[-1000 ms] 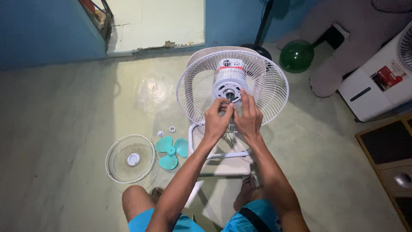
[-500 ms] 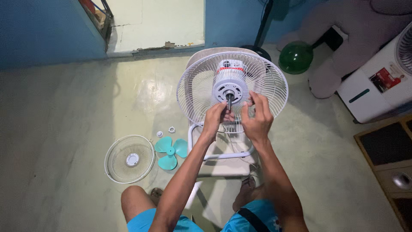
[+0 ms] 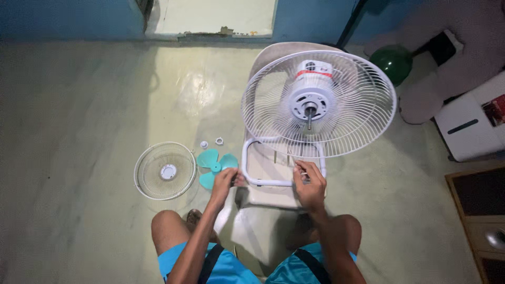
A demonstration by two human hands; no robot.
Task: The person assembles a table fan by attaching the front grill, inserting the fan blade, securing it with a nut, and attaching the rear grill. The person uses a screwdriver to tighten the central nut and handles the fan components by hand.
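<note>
Hands have dropped from the bare metal motor shaft (image 3: 309, 117) in the white wire rear fan guard (image 3: 368, 131): left hand (image 3: 223, 184) curls loosely touching the teal three-bladed plastic propeller (image 3: 213, 167), right hand (image 3: 309, 185) grips the white tubular stand frame (image 3: 252, 173).

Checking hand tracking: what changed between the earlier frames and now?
Both hands came off the motor shaft and dropped toward the body. The left hand now reaches the teal fan blade on the floor; the right hand is at the white tube frame, grip unclear. The camera tilted too. The rear grille, front grille and two small white caps stayed put.
</note>
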